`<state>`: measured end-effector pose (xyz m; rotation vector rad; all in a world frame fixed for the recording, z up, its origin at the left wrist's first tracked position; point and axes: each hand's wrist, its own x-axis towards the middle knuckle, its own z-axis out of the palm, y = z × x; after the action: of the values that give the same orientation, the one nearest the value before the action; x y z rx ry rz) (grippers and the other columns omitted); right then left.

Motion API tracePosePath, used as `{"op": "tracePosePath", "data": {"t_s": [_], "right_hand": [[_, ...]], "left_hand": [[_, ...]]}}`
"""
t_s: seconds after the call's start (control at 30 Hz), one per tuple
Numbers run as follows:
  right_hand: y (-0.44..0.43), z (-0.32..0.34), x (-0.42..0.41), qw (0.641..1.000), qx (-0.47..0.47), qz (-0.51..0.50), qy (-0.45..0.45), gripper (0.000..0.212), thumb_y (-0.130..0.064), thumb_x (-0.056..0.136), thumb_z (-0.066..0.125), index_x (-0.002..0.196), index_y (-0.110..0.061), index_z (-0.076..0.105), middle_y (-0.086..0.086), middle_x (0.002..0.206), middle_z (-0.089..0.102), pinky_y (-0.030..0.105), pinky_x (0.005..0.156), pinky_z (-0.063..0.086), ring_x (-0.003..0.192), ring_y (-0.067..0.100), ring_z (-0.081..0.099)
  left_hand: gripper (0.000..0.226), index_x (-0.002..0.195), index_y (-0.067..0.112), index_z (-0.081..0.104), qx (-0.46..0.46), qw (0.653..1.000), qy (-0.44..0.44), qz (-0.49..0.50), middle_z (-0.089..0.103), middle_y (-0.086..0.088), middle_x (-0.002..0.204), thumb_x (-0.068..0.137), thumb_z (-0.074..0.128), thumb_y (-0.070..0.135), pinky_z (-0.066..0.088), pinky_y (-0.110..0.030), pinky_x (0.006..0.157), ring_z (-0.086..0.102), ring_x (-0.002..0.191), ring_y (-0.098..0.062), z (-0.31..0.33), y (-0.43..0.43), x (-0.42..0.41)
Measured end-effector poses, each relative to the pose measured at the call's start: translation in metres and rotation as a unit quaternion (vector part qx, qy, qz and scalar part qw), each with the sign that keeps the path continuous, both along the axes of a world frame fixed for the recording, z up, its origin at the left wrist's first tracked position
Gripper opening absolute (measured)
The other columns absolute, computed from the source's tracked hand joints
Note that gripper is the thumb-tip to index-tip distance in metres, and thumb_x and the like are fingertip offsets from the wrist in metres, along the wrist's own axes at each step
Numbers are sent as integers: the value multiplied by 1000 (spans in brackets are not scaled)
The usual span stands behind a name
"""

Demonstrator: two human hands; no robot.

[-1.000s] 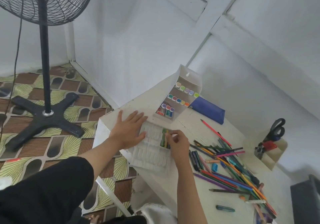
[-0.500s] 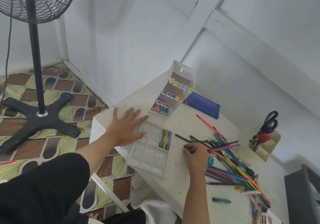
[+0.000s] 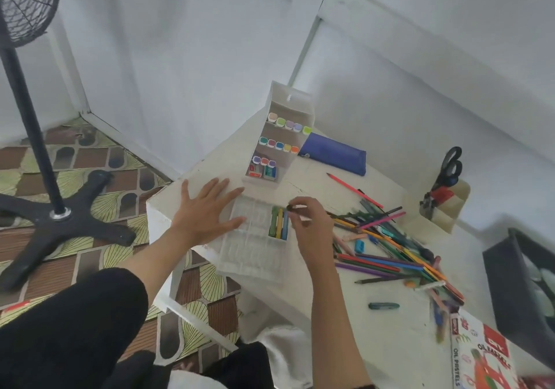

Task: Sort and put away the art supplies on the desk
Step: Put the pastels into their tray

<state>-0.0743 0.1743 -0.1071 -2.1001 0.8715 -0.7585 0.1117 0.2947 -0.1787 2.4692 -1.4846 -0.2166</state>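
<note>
The right grip (image 3: 312, 226) pinches a dark pastel (image 3: 291, 207) at its fingertips, just beside three pastels (image 3: 280, 226) lying in the clear tray (image 3: 252, 256). The left grip (image 3: 204, 214) is released, fingers spread flat on the tray's opposite edge. Loose pencils (image 3: 387, 247) litter the counter (image 3: 399, 337) outward of the right grip.
</note>
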Motion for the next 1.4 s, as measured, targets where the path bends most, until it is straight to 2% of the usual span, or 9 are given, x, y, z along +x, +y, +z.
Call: {"op": "tracePosePath", "data": {"t_s": [0.2, 0.37, 0.6, 0.7, 0.8, 0.97, 1.07, 1.2, 1.4], "right_hand": [[15, -29, 8, 981, -92, 132, 112, 20, 9, 82, 54, 86, -7, 65, -2, 100, 57, 15, 79, 42, 89, 10, 54], [19, -35, 9, 975, -144, 111, 127, 28, 5, 88, 50, 104, -8, 68, 3, 110, 60, 15, 88, 36, 104, 13, 51], [23, -45, 8, 978, -148, 44, 139, 27, 10, 83, 52, 99, -2, 70, 10, 120, 61, 21, 99, 36, 113, 22, 52], [27, -43, 7, 976, -160, 28, 143, 37, 14, 81, 49, 111, 1, 67, 15, 118, 62, 19, 98, 35, 111, 27, 55], [31, -44, 9, 970, -206, 27, 129, 29, 16, 69, 56, 91, 5, 72, 16, 98, 69, 35, 83, 53, 93, 34, 62], [33, -52, 10, 965, -221, 12, 140, 34, 22, 59, 67, 86, 2, 73, 18, 102, 67, 41, 82, 53, 99, 35, 56], [29, -48, 4, 967, -215, -9, 135, 26, 12, 71, 65, 91, -3, 74, 15, 105, 65, 40, 80, 50, 98, 34, 57], [3, -32, -20, 972, -148, -151, 105, 16, -2, 85, 61, 98, -3, 70, 11, 95, 67, 22, 82, 37, 94, 26, 56], [-32, -18, -46, 930, -85, -217, 284, 18, -26, 88, 64, 86, -9, 63, 7, 89, 61, 42, 82, 47, 92, 26, 54]], "left_hand": [[86, 145, 53, -1, 8, 1000, -3, 1, 0, 9, 160, 66, -4, 85, -8, -64, 110, -6, 146, -10, 0, 1, -1], [85, 146, 51, 5, -1, 1000, 3, 2, 3, 8, 160, 68, -1, 85, -7, -63, 111, -4, 147, -10, 0, 0, 0], [82, 146, 50, 9, -7, 1000, 10, 0, 5, 9, 160, 71, 5, 82, -8, -62, 111, -3, 146, -9, 0, 1, 1], [82, 146, 50, 9, -5, 1000, 9, -2, 5, 9, 160, 71, 5, 82, -8, -62, 110, -3, 146, -9, 0, 1, 2], [83, 146, 49, 11, -10, 1000, 12, -5, 7, 9, 160, 70, 5, 82, -7, -62, 110, -2, 146, -10, 0, 1, 2], [83, 146, 49, 14, -17, 1000, 16, -4, 9, 9, 160, 70, 6, 81, -6, -63, 110, -1, 146, -10, 1, 1, 1], [83, 146, 49, 15, -17, 1000, 19, -7, 9, 9, 159, 70, 7, 81, -6, -64, 110, -1, 146, -10, 2, 1, 2], [88, 148, 46, 13, -21, 1000, 11, -19, 9, 10, 159, 69, 8, 82, -9, -66, 108, -1, 147, -10, 4, 3, 1], [102, 151, 37, 10, 4, 1000, -3, -28, 5, 12, 159, 63, 8, 89, -12, -66, 106, -3, 146, -9, 8, 3, -1]]}}
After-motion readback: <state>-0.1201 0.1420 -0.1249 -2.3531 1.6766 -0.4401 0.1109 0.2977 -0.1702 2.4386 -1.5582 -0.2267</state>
